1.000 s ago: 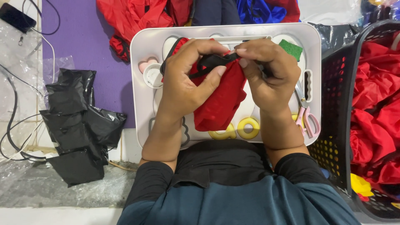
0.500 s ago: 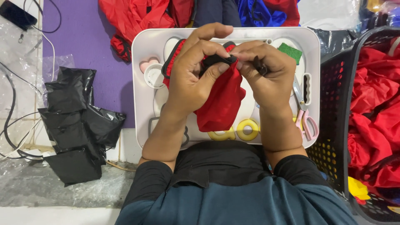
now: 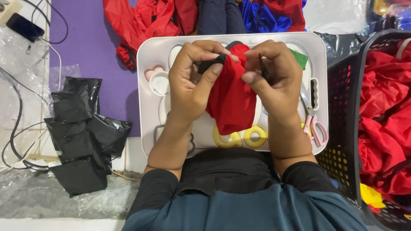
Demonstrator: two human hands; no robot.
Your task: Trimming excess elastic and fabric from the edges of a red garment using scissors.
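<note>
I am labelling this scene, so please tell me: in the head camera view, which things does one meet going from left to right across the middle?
Black plastic bags → left hand → red cloth → right hand → pink-handled scissors → black basket holding red fabric.

- Red cloth (image 3: 231, 102) with a black strip (image 3: 209, 64), at the centre.
- White tray (image 3: 150, 55), plain.
- Two yellow rings (image 3: 254, 136) at 6 o'clock on the tray.
- Pink-handled scissors (image 3: 316, 128) at 3 o'clock.
- Purple mat (image 3: 90, 47) at 10 o'clock.
- Black plastic bags (image 3: 81, 132) at 9 o'clock.
- Black basket (image 3: 346, 107) of red cloths at 3 o'clock.
</note>
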